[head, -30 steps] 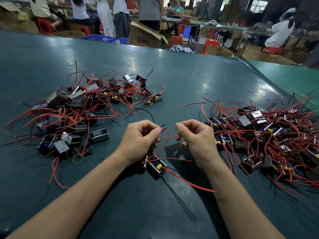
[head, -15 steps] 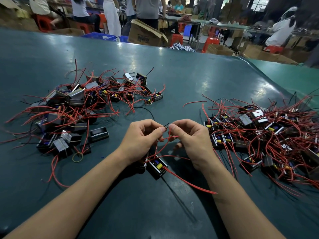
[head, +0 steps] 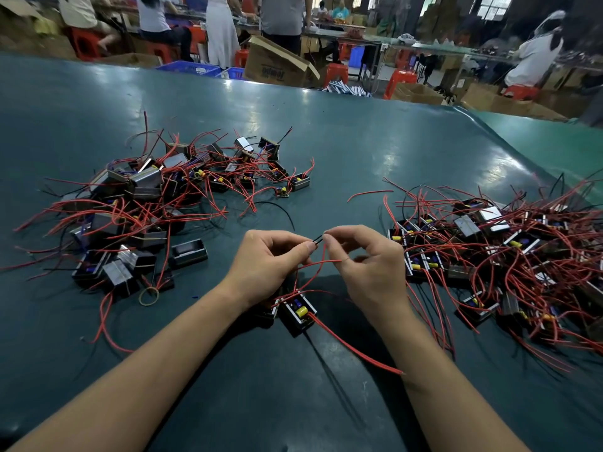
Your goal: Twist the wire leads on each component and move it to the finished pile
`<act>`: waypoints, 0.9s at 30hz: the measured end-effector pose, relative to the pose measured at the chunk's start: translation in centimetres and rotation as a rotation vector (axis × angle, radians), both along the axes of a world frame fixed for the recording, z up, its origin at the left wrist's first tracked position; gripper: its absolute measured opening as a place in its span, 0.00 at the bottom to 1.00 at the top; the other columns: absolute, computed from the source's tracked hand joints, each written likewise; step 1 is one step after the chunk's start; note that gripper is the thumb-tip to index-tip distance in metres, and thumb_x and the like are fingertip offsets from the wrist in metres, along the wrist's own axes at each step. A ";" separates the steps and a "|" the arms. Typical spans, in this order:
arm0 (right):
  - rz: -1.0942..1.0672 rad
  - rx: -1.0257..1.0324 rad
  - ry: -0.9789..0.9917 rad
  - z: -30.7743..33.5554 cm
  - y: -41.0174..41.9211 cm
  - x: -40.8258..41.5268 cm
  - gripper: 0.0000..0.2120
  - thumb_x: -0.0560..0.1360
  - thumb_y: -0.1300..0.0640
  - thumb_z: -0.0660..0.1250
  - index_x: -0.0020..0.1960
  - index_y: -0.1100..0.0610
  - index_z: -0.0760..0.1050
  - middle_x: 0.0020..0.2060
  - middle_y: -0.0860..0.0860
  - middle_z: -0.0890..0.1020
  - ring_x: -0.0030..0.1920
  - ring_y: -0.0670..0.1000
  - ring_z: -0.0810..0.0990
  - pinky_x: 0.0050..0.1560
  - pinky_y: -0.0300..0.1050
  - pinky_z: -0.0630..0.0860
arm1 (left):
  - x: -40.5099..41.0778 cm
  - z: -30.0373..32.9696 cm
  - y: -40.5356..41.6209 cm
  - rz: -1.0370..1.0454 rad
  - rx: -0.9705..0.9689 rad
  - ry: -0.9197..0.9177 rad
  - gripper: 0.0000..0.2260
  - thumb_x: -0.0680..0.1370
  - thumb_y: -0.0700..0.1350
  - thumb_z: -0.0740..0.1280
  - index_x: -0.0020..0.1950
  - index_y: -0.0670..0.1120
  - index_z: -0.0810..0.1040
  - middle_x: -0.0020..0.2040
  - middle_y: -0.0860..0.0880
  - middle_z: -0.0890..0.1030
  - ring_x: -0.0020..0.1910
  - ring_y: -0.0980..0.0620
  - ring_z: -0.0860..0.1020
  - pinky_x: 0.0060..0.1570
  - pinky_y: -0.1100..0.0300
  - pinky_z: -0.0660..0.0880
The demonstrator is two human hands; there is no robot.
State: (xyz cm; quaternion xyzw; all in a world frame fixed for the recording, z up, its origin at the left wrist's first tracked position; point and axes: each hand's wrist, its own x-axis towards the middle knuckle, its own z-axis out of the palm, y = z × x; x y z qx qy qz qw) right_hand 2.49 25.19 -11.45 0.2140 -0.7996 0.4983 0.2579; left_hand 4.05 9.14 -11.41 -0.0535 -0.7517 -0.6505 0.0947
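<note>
Red leads are sprawling everywhere on the green bench (head: 359, 151), gathered into two heaps. Left pile (head: 140, 207): dark boxed parts with wires tangled. Right pile (head: 496, 256): the bigger of the two, many parts showing yellow capacitors. Which heap is the finished one cannot be told from this view alone; judging by the count, a good share of the work is lying on either side, so the job is somewhere in the middle, far from over.

One component (head: 298, 313) is sitting on the bench between the wrists, just below the hands and apart from both piles. Its red leads are rising up to the fingers; another long red lead is trailing off toward the right forearm.

Left hand (head: 270, 265): fingers curled, thumb and forefinger pinching a dark wire end (head: 318, 238). Right hand (head: 368, 262): fingers also curled, pinching at the same wire end, fingertips of both hands nearly meeting. Looks like twisting is under way on this piece; not yet moved to a pile.

A rubber band (head: 149, 295) is lying beside the left pile.
</note>
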 end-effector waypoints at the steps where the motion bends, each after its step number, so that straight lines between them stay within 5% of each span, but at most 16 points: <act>1: -0.005 0.077 0.113 0.0 0.1 0.0 0.01 0.73 0.63 0.73 0.43 0.59 0.82 0.35 0.48 0.82 0.34 0.45 0.80 0.35 0.32 0.73 | 0.0 0.0 0.0 0.005 -0.004 -0.003 0.03 0.75 0.36 0.71 0.44 0.40 0.85 0.33 0.49 0.83 0.31 0.60 0.80 0.34 0.71 0.73; 16: -0.043 0.264 0.371 -0.4 0.3 -0.6 0.03 0.74 0.63 0.72 0.45 0.62 0.84 0.36 0.54 0.81 0.32 0.53 0.78 0.31 0.46 0.75 | 0.2 -0.1 -0.3 0.022 -0.106 0.015 0.04 0.75 0.34 0.71 0.47 0.37 0.85 0.35 0.48 0.84 0.32 0.61 0.79 0.36 0.70 0.73; 20: 0.034 0.048 -0.037 0.0 0.4 -0.5 0.02 0.74 0.60 0.73 0.45 0.56 0.84 0.37 0.49 0.82 0.35 0.47 0.79 0.37 0.40 0.75 | 0.3 -0.1 -0.4 0.006 -0.183 0.062 0.03 0.74 0.34 0.72 0.45 0.38 0.86 0.31 0.52 0.80 0.30 0.61 0.74 0.35 0.69 0.68; 27: 0.240 -0.284 -0.778 0.7 0.6 -0.3 0.12 0.78 0.56 0.67 0.37 0.56 0.77 0.25 0.47 0.75 0.22 0.43 0.69 0.21 0.36 0.64 | 0.5 -0.1 -0.3 0.007 -0.241 0.149 0.04 0.74 0.34 0.72 0.44 0.40 0.86 0.32 0.49 0.80 0.31 0.56 0.75 0.35 0.61 0.70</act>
